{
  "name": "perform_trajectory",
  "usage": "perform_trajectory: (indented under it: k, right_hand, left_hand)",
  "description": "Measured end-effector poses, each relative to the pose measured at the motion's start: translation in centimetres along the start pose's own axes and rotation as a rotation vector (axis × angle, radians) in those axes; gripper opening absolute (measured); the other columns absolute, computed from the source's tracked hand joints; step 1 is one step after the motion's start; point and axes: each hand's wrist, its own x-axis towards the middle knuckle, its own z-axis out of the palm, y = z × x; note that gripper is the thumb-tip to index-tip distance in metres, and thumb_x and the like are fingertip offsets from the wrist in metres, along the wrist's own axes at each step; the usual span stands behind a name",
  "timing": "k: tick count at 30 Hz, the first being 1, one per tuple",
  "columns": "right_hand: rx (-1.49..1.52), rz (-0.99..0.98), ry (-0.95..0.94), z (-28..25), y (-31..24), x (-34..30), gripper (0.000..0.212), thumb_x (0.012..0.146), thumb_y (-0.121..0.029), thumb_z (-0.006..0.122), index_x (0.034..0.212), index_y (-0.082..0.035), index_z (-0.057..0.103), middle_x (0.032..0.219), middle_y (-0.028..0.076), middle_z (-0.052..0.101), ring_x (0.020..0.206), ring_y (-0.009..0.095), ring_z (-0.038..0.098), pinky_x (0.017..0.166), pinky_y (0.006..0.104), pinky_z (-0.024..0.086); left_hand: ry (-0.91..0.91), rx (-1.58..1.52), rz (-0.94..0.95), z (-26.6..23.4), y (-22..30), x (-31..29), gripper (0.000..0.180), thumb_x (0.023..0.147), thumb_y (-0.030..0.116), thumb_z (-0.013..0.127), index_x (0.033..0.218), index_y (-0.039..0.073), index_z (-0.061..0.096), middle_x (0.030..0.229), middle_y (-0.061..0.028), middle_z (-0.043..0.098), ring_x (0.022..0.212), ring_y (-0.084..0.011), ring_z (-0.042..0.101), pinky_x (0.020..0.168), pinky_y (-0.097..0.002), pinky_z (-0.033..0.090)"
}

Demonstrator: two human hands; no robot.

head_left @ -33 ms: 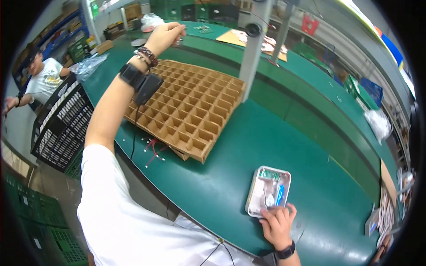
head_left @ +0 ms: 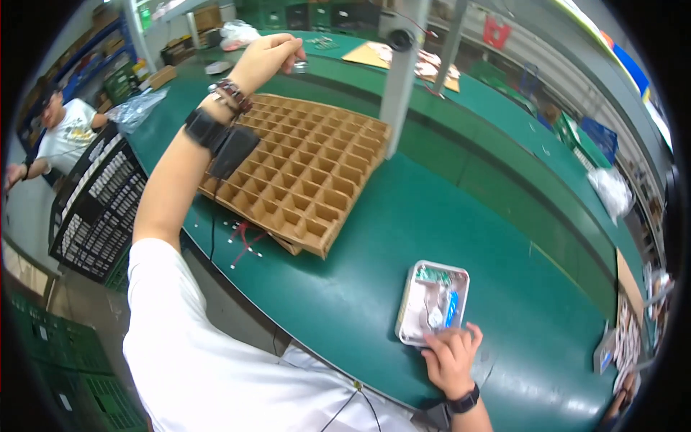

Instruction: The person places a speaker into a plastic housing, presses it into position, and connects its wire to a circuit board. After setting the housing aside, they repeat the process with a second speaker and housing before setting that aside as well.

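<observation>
Nearest, the right hand point(head_left: 452, 358) rests on the green table point(head_left: 403, 216), fingers curled over the near edge of a small metal tray point(head_left: 433, 302) — grasping its rim. The tray holds small parts, 1 of them blue. Farther off lies a cardboard grid divider point(head_left: 302, 173) with red-wired bits point(head_left: 241, 241) just beside its near edge. Beyond it, the left hand point(head_left: 268, 57) is raised over the divider's far side, pinching a small metallic piece point(head_left: 299, 66) — clear of the cells.
</observation>
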Motion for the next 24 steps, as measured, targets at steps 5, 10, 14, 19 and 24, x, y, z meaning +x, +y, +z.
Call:
perform_trajectory:
  k: [5,10,14,19,24]
  right_hand:
    - [0.063,-0.062,0.339,-0.2,1.5,-0.4,0.054,0.067,-0.006,0.068,0.117,-0.010,0.047,0.096,0.011,0.054,0.088,0.028,0.052,0.083,0.0463,0.037]
    - [0.241,0.135,0.309,-2.9,-0.7,1.8,0.069,0.069,-0.015,0.075,0.126,-0.005,0.038,0.118,0.017,0.041,0.099,0.035,0.047,0.085,0.0416,0.040]
    - [0.911,0.274,-0.037,-2.0,-2.1,-0.5,0.067,0.073,-0.009,0.072,0.129,-0.005,0.035,0.118,0.015,0.041,0.101,0.029,0.048,0.083,0.0372,0.043]
    - [1.304,0.518,0.002,-2.8,-2.5,-1.1,0.074,0.075,-0.008,0.069,0.134,-0.006,0.025,0.119,0.011,0.043,0.101,0.019,0.051,0.084,0.0335,0.044]
    - [1.218,0.469,0.049,-2.4,-1.4,0.5,0.066,0.078,-0.004,0.065,0.132,-0.005,0.028,0.120,0.012,0.043,0.099,0.019,0.053,0.077,0.0300,0.046]
  left_hand:
    - [-0.391,-0.551,-0.186,10.8,10.7,-7.9,0.031,0.092,0.027,0.044,0.079,0.002,0.058,0.060,-0.0004,0.050,0.059,-0.0105,0.052,0.061,-0.0241,0.043]
    - [-0.901,-0.889,-0.329,18.8,15.4,-15.2,0.032,0.092,0.023,0.044,0.082,-0.003,0.060,0.073,-0.0105,0.063,0.062,-0.0161,0.059,0.061,-0.0277,0.046]
    - [-1.115,-0.947,-0.344,20.1,17.0,-16.1,0.035,0.092,0.023,0.043,0.088,-0.006,0.061,0.080,-0.0149,0.065,0.066,-0.0178,0.061,0.066,-0.0283,0.047]
    - [-1.191,-1.137,-0.381,20.5,16.6,-16.9,0.031,0.095,0.019,0.042,0.095,-0.005,0.061,0.081,-0.0098,0.065,0.076,-0.0140,0.061,0.071,-0.0242,0.044]
    - [-1.076,-1.222,-0.306,20.1,16.4,-17.5,0.033,0.096,0.021,0.043,0.102,-0.006,0.060,0.087,-0.0113,0.065,0.082,-0.0143,0.061,0.074,-0.0259,0.045]
